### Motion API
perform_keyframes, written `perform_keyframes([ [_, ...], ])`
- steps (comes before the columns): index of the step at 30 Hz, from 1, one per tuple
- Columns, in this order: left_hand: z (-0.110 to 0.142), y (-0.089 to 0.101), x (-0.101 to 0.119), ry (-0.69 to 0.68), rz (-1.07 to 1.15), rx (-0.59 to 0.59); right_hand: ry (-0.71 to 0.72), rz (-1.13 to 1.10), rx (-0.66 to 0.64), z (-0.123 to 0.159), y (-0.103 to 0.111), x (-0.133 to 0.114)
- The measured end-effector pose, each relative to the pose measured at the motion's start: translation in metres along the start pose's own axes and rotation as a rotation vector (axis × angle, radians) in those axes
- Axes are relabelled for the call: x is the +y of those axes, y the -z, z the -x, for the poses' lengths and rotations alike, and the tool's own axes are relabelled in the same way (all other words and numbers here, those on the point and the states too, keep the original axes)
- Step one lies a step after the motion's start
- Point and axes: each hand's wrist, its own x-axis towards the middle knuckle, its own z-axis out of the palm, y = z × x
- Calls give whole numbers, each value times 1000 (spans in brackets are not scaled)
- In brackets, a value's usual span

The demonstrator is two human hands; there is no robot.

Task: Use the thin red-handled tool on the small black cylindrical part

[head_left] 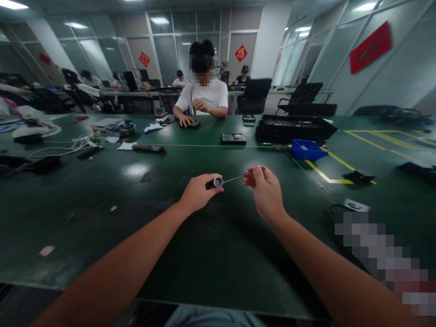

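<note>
Left hand (197, 194): I grip the dark cylinder (217, 182), round end showing.
Right hand (267, 193): I pinch the thin rod (234, 178) at the cylinder's three o'clock.
Cylinder: over the green table (204, 254), circuit board (233, 138) at its one o'clock.

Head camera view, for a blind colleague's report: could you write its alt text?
A person's left hand holds a dark cylinder while the right hand pinches a thin rod reaching the cylinder's pale round end, above a green table. A co-worker in white sits opposite.

Metallic-looking rod (233, 179), glossy tabletop (211, 254)
</note>
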Motion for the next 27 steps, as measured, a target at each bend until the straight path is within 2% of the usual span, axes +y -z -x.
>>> perform_keyframes([
  [6,1,0,1,2,-7,-13,191,296,-19,13,-2,-11],
  [14,1,-1,0,7,-13,-18,279,429,-59,18,-4,-18],
  [20,1,1,0,1,-29,-35,346,649,-28,16,-1,-23],
  [27,1,0,-1,5,-15,-41,424,703,-48,18,-2,-20],
])
